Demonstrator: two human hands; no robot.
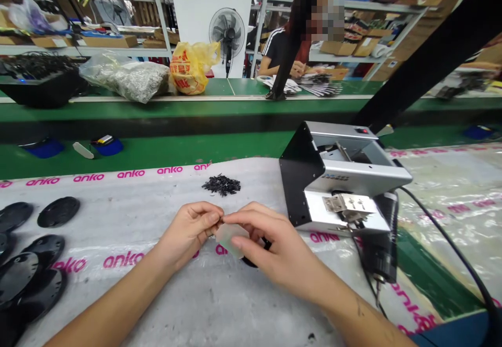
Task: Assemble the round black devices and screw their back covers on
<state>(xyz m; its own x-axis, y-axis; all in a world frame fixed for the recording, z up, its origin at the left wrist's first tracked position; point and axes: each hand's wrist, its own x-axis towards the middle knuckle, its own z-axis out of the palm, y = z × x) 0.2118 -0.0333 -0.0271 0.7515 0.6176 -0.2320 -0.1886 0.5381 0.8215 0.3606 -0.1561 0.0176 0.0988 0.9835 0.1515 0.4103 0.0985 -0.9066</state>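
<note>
My right hand (270, 237) holds a thin pale flat piece (232, 238) with cut corners between thumb and fingers. Part of a dark piece (249, 261) shows below that hand; most of it is hidden. My left hand (192, 230) is closed in a pinch, its fingertips meeting those of my right hand at the pale piece's upper edge. Whatever sits in that pinch is too small and covered to name. Just beyond both hands lies a small heap of black bits (221, 185) on the plastic-wrapped table (168, 305).
Black round discs (58, 211) lie at the left. To the right stand a silver machine (345, 180) and a black electric screwdriver (379, 247) with its cable. A green belt (168, 151) carries blue cups (106, 146). Across it, a person (280, 49) handles parts.
</note>
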